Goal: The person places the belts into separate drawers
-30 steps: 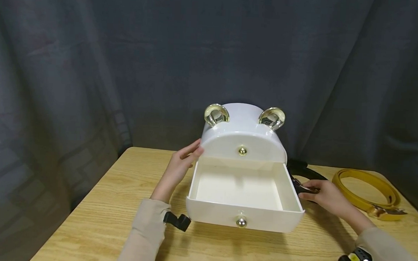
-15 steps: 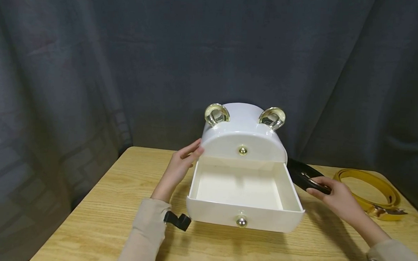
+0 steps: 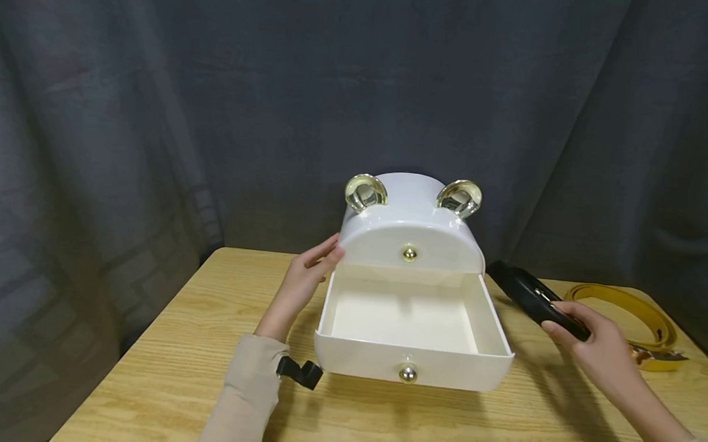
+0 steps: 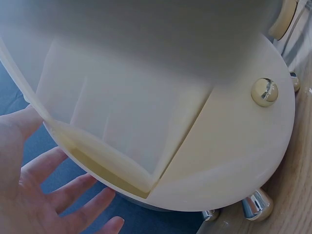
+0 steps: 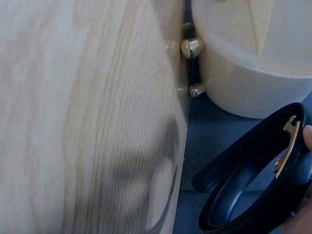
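A white storage box (image 3: 410,207) with two gold ears stands on the table, its lower drawer (image 3: 371,365) pulled out and bare inside. Beside the box's left side is my left hand (image 3: 304,281); the left wrist view has its fingers (image 4: 73,192) spread and fairly straight along the box wall. To the right of the drawer, my right hand (image 3: 606,354) pinches a coiled black belt (image 3: 523,294) between thumb and fingers, above the table. In the right wrist view the loop of the belt hangs partly unrolled, a gold buckle (image 5: 287,152) on its inside.
A coiled yellow belt (image 3: 629,302) lies on the wooden table (image 3: 206,346) at the back right, partly behind the right hand. The upper drawer with its gold knob (image 3: 409,254) is closed. A dark curtain (image 3: 276,112) hangs behind the table.
The right hand has lifted the black belt from beside the box and drawn it to the right, towards the front. The left hand and the box have hardly moved.
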Demonstrator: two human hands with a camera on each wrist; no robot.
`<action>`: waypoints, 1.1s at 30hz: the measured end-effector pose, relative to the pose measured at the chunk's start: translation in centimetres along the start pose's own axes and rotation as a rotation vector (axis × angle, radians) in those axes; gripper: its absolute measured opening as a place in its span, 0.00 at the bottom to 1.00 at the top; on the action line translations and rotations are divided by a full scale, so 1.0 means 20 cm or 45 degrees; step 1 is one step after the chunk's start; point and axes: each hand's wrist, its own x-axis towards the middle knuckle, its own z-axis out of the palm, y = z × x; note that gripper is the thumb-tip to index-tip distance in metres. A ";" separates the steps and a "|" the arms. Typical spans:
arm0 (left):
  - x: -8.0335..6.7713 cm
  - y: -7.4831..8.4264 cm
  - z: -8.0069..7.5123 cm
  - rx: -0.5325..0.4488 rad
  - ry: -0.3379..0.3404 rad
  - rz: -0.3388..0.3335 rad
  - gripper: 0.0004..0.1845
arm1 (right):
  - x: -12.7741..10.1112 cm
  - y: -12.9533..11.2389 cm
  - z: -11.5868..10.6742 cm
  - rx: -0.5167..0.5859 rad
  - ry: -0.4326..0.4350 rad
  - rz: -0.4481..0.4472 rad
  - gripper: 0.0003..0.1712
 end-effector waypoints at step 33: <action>-0.01 0.01 0.01 0.005 -0.001 -0.010 0.27 | -0.30 -0.28 -0.14 0.450 0.307 -0.299 0.20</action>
